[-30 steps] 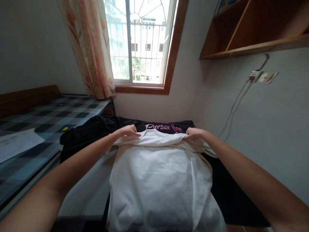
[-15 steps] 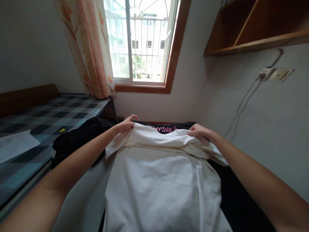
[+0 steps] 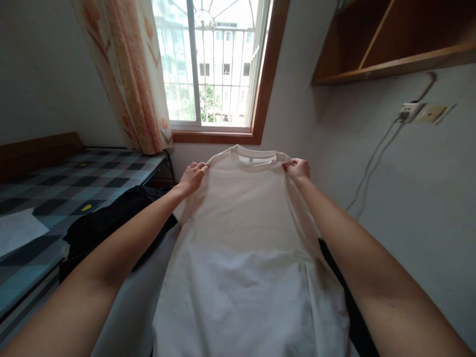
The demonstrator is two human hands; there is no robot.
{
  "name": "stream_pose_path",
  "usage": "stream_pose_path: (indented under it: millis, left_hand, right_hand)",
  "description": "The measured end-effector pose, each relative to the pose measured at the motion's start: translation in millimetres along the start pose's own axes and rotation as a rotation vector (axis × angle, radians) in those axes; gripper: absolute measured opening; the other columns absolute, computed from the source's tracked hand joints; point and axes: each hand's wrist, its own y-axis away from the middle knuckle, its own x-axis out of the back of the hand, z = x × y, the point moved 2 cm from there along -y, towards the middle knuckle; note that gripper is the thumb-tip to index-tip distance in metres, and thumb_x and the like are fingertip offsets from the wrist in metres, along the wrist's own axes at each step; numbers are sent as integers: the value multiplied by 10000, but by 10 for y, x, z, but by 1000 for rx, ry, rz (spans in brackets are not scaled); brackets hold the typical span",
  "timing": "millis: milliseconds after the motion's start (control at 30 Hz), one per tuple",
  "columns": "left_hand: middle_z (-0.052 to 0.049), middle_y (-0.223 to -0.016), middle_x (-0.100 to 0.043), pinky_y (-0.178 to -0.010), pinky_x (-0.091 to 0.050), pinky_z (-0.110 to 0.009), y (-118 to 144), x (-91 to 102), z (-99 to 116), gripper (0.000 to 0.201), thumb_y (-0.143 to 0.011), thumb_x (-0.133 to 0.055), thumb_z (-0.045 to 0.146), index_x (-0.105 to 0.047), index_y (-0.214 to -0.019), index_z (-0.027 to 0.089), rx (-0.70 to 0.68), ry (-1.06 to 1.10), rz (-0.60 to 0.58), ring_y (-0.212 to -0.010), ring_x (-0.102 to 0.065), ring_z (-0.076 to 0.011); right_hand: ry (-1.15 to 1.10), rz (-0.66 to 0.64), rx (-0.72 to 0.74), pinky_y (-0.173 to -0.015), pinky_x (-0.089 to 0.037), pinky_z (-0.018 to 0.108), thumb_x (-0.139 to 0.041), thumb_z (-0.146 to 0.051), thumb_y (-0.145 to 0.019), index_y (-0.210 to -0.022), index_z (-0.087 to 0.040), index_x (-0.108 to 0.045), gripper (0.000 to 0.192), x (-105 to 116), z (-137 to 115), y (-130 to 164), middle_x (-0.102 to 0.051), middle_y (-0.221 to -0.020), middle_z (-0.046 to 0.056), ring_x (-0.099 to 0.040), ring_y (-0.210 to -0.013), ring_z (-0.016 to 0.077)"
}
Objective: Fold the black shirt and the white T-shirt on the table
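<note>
A white T-shirt (image 3: 241,213) stretches away from me, its collar end lifted toward the window and its lower part lying nearer. My left hand (image 3: 193,177) pinches the left shoulder of it, fingers closed on the cloth. At the opposite shoulder, my right hand (image 3: 298,169) grips the fabric in the same way. The round neckline lies between both hands, with a small label inside. Dark cloth (image 3: 347,302) shows from beneath the shirt along its right side.
Black clothing (image 3: 111,218) lies bunched at the left, beside a bed with a checked cover (image 3: 122,168). Paper (image 3: 22,230) rests on that bed. Ahead are a curtain (image 3: 130,74) and a barred window (image 3: 219,74). A wooden shelf (image 3: 394,64) and a plugged socket (image 3: 411,112) are on the right wall.
Both hands have raised the shirt's shoulders, so the collar now stands up and the folded top has opened out flat. The pink lettering on the black cloth behind is now covered.
</note>
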Motion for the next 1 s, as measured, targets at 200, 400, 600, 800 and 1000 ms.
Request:
stream_pose_path:
  millis: [200,400,600,800,1000]
  left_hand:
    - [-186,-1492,-430,-999,-400,-407,140,-493,2,614,-910,-494,266,-353,-1497,150,166,-129,-271,-1285,-453,-325]
    - [-197,-1152,-676,-934,-459,-398,427,-753,-59,435,-920,-464,451,-707,-1102,140,272,-63,-457,-1121,-606,-329]
    - [-185,-1165,-661,-838,-512,-329,529,-522,-171,333,-815,-567,275,-708,-1097,170,340,-65,-444,-1050,-642,-296]
    - [-210,-1122,-678,-894,-491,-375,545,-432,-204,295,-791,-593,261,-716,-1044,173,355,-98,-443,-1125,-603,-334]
    - [-223,-1121,-692,-909,-483,-430,544,-357,-308,403,-717,-699,404,-706,-1036,157,421,-151,-519,-1133,-597,-385]
  right_hand:
    - [447,-362,29,-1161,-188,566,-611,-395,-865,-1582,-160,-89,917,-620,149,341,-195,-1616,190,-139,-1484,380]
    - [611,-670,25,-1166,-119,571,-298,-580,-970,-1538,-251,-314,657,-1063,540,907,-164,-1639,114,-123,-1490,360]
    - [636,-500,38,-1190,-111,502,-213,-556,-980,-1552,-267,-286,646,-1123,620,1051,-194,-1638,54,-137,-1494,306]
    - [618,-444,43,-1187,-141,471,-265,-531,-978,-1525,-263,-356,616,-1114,607,1098,-260,-1618,48,-202,-1477,296]
    - [610,-413,60,-1174,-175,471,-290,-508,-979,-1499,-257,-402,589,-1084,585,1123,-298,-1603,59,-239,-1461,297]
